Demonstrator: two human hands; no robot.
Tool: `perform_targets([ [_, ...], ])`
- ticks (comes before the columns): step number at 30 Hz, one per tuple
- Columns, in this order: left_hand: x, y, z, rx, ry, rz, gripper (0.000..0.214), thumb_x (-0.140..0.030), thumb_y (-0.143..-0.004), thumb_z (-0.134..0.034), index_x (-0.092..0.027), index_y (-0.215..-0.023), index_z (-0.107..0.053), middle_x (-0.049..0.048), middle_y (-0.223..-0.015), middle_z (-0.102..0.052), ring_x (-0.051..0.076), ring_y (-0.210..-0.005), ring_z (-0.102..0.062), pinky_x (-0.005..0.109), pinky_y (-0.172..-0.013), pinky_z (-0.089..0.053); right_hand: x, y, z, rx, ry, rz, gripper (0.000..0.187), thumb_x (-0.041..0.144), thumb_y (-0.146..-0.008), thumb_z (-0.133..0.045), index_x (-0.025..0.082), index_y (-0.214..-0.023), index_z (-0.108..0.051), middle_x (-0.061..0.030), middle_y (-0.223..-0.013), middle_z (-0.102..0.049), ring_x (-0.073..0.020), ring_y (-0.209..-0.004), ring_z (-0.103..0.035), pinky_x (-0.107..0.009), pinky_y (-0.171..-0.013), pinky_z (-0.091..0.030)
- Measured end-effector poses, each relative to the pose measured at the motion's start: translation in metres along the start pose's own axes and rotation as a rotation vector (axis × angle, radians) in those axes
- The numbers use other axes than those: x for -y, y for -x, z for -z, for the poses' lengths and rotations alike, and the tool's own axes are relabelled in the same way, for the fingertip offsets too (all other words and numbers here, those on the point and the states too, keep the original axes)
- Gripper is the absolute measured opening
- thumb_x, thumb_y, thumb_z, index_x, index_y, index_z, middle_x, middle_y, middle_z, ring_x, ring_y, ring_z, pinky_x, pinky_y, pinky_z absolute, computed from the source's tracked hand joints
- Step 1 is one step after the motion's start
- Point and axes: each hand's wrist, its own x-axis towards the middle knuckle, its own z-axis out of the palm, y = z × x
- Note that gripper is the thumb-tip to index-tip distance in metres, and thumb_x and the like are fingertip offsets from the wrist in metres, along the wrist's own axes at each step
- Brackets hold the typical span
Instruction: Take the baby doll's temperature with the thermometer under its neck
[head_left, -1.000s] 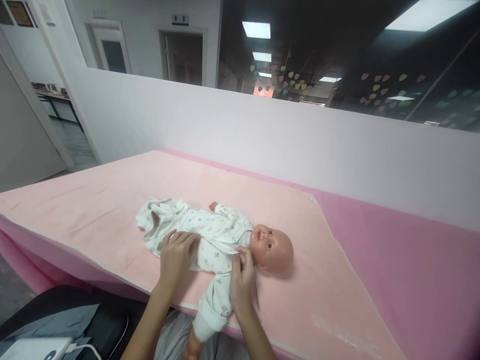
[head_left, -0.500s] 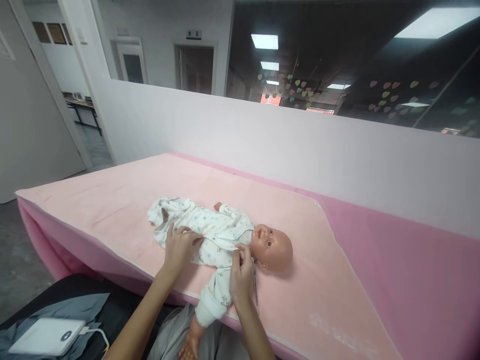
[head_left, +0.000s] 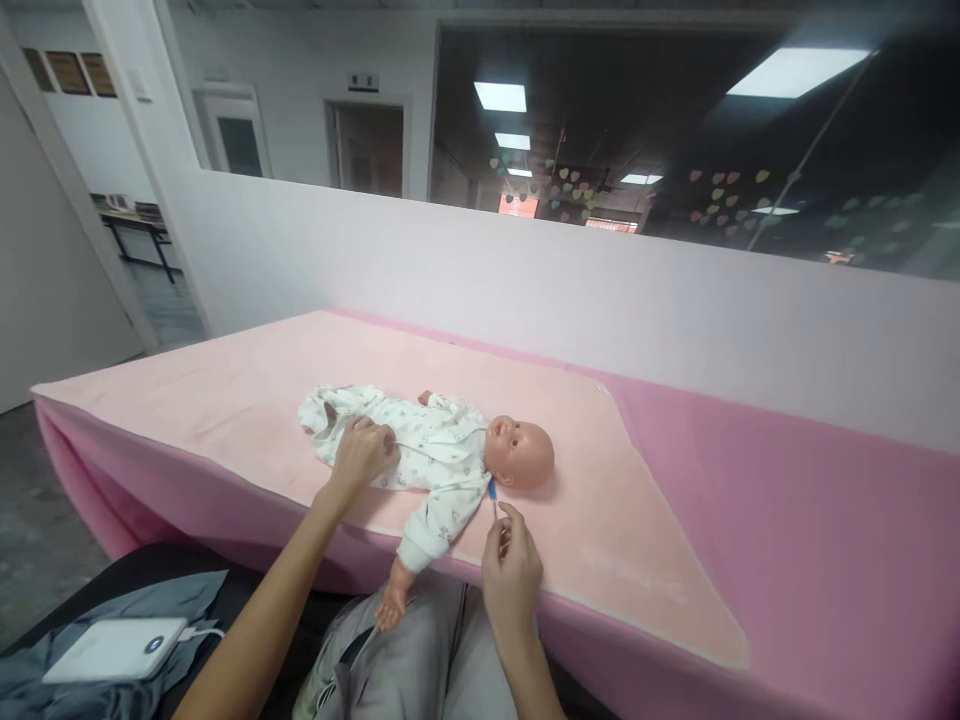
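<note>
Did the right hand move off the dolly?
Yes. Against the doll, the right hand has drawn back from the collar toward the person, now off it, pinching a thin blue-tipped stick.

A doll (head_left: 521,455) with a peach-tan plastic head wears a white romper (head_left: 427,455) sprinkled with small pale green and blue motifs. Beneath it is a pale peach-pink cover (head_left: 225,390) over a deeper rose-pink mattress (head_left: 787,480). A thin stick (head_left: 493,492) by the doll's neck shows a bright blue tip. The partition (head_left: 525,270) behind is plain white. Pastel hearts (head_left: 720,185) in pink, green and yellow dot the dark glass above it. A white power bank (head_left: 112,650) sits on grey-blue cloth (head_left: 187,590).
</note>
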Motion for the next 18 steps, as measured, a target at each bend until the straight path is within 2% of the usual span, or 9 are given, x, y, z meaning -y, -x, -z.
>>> perform_targets([
  [4,0.004,-0.004,0.002,0.051,0.033,-0.061,0.012,-0.017,-0.064,-0.050,-0.018,-0.066,-0.062,0.0067,-0.062,-0.066,0.026,-0.074,-0.056,0.039,-0.082,-0.038,-0.013,0.001,0.013,0.003,0.146,0.020,0.027,0.025,-0.087,-0.035,0.015,-0.098,-0.058,-0.0103,-0.087,-0.064,-0.0218,-0.083,-0.056,-0.031,-0.070,-0.041],
  [8,0.012,-0.007,0.007,0.048,0.019,-0.125,0.015,-0.018,-0.069,-0.049,-0.018,-0.068,-0.064,0.0076,-0.067,-0.067,0.026,-0.078,-0.056,0.039,-0.084,-0.037,-0.023,0.006,0.008,0.084,0.318,0.063,0.018,0.025,-0.085,-0.044,0.016,-0.092,-0.058,-0.0099,-0.091,-0.063,-0.0234,-0.088,-0.053,-0.034,-0.077,-0.038],
  [12,0.022,-0.003,0.012,-0.008,0.052,-0.137,0.024,-0.015,-0.075,-0.044,-0.019,-0.079,-0.066,0.0073,-0.081,-0.069,0.026,-0.088,-0.057,0.038,-0.085,-0.037,-0.025,0.009,0.004,0.115,0.447,0.079,0.008,0.022,-0.081,-0.053,0.017,-0.083,-0.059,-0.0082,-0.088,-0.063,-0.0224,-0.085,-0.055,-0.032,-0.075,-0.036],
  [15,0.014,0.002,0.013,-0.043,0.161,-0.097,0.025,-0.018,-0.078,-0.042,-0.021,-0.088,-0.065,0.0058,-0.087,-0.069,0.025,-0.091,-0.057,0.037,-0.084,-0.038,-0.023,0.003,0.009,0.140,0.501,0.055,0.008,0.017,-0.080,-0.052,0.017,-0.075,-0.059,-0.0064,-0.079,-0.064,-0.0204,-0.077,-0.056,-0.030,-0.069,-0.035],
  [18,-0.010,-0.004,0.010,0.002,0.329,-0.110,0.025,-0.024,-0.082,-0.041,-0.021,-0.093,-0.064,0.0052,-0.094,-0.068,0.023,-0.094,-0.057,0.035,-0.084,-0.039,-0.019,-0.005,0.019,0.149,0.516,-0.002,0.015,0.015,-0.082,-0.048,0.018,-0.071,-0.059,-0.0049,-0.072,-0.064,-0.0184,-0.070,-0.057,-0.027,-0.061,-0.033],
])
